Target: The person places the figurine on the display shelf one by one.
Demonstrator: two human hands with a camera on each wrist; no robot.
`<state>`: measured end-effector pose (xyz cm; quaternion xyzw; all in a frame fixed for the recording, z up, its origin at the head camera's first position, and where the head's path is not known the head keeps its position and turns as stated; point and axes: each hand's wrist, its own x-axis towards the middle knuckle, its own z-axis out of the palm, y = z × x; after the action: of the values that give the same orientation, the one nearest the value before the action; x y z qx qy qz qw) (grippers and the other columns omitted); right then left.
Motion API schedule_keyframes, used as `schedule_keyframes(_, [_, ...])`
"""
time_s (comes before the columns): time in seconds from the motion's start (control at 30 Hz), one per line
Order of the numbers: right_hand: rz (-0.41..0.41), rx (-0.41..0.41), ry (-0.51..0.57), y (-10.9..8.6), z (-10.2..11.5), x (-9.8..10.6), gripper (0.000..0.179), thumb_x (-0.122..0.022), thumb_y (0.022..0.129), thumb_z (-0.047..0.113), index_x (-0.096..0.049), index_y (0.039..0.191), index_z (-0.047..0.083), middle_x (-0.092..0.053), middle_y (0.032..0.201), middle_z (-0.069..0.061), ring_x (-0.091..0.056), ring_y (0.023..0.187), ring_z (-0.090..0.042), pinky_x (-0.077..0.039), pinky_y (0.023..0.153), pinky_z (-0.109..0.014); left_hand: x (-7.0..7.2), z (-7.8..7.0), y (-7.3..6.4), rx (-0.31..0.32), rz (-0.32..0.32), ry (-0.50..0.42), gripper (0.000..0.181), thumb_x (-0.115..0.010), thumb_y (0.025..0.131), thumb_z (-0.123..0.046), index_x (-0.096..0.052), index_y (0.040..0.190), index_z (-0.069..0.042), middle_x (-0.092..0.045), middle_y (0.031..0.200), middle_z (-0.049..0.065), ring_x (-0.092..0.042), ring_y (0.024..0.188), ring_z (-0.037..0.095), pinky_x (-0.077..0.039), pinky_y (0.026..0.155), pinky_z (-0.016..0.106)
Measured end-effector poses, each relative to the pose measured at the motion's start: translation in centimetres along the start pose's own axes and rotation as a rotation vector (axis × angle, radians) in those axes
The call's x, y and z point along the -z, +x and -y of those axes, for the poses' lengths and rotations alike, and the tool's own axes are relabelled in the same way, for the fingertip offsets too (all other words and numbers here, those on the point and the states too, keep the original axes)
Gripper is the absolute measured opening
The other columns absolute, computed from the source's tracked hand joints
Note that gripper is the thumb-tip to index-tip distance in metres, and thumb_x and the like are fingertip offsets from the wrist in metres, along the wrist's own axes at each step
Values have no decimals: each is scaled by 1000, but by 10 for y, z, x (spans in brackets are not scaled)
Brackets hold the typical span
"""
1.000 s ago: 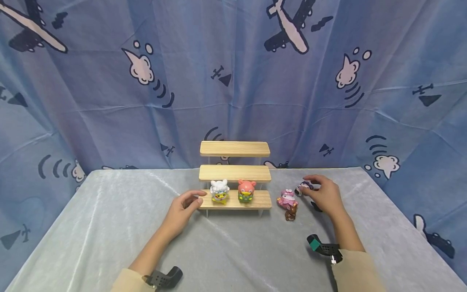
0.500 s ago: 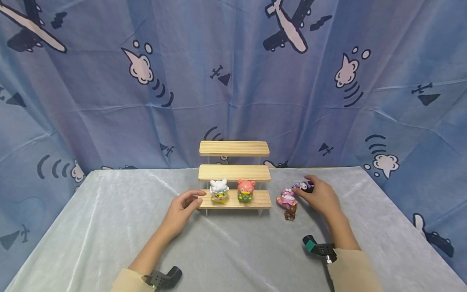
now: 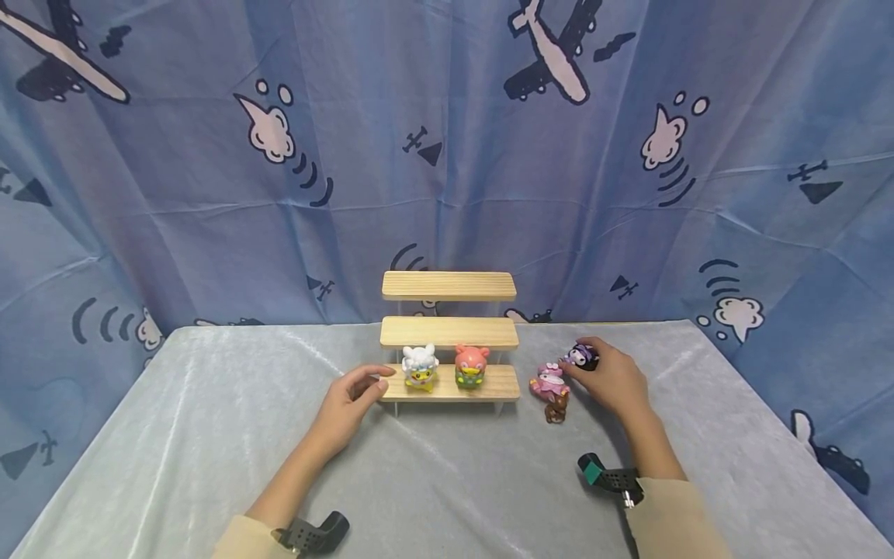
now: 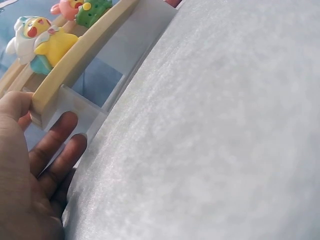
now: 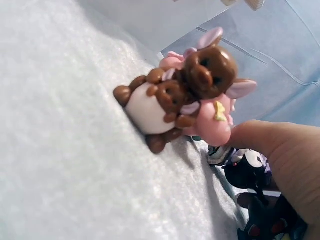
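Observation:
My left hand (image 3: 352,400) grips the left end of a three-tier wooden display shelf (image 3: 450,332). In the left wrist view its thumb lies at the corner of the lowest board (image 4: 75,60). On that board stand a yellow figurine in a white hood (image 3: 420,367) and a pink-headed figurine with a green body (image 3: 471,366). Right of the shelf, my right hand (image 3: 615,379) pinches a black-and-purple figurine (image 3: 582,357), partly hidden by the fingers. Just left of that hand are a pink figurine (image 3: 549,382) and a brown kangaroo figurine with a baby (image 5: 170,97).
A black figurine with red spots (image 5: 265,220) lies below the right hand in the right wrist view. Pale cloth covers the table (image 3: 447,481). A blue curtain with airplanes (image 3: 447,155) hangs close behind the shelf. Both upper boards (image 3: 449,285) are bare.
My right hand has shifted a little left, and the black-and-purple figurine has turned so its face now shows. My left hand and the shelf have stayed put.

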<state>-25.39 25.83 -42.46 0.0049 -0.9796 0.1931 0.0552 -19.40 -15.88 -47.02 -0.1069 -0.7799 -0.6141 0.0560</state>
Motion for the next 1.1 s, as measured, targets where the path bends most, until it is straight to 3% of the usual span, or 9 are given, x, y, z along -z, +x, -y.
schedule_keyframes(0.37, [-58,28,58,-1,0,0,66,-79,84,34,-57,139,5,-56,140,-31,-52,127,-51,-44,98,-67,-1,1,0,1,-2,-5,22,-65,99,-19,-71,117,-10,-73,112,12,-61,85,3,-50,77,22])
schedule_keyframes(0.5, [-49,79,51,-1,-1,0,63,-75,90,32,-55,142,4,-55,141,-31,-51,129,-51,-42,102,-66,-1,0,0,-5,3,-8,22,-65,99,-20,-71,117,-9,-73,111,13,-61,84,3,-50,76,23])
schedule_keyframes(0.7, [-32,126,86,-1,-2,3,48,-59,102,26,-54,143,3,-59,135,-31,-58,119,-48,-45,98,-65,-1,-2,-1,-10,6,-4,22,-64,99,-19,-71,118,-9,-72,107,13,-59,81,3,-50,75,23])
schedule_keyframes(0.87, [-41,107,109,-2,-2,3,47,-60,101,26,-53,141,2,-58,136,-32,-56,124,-51,-44,100,-66,-1,-2,-1,5,-1,-9,21,-65,99,-19,-71,117,-10,-72,102,10,-59,80,3,-49,74,23])
schedule_keyframes(1.1, [-63,157,143,-2,-3,4,42,-62,101,20,-58,138,1,-63,130,-31,-65,110,-47,-50,92,-61,-1,-1,-1,1,-1,3,21,-64,99,-19,-71,117,-9,-71,100,10,-60,81,4,-49,75,23])
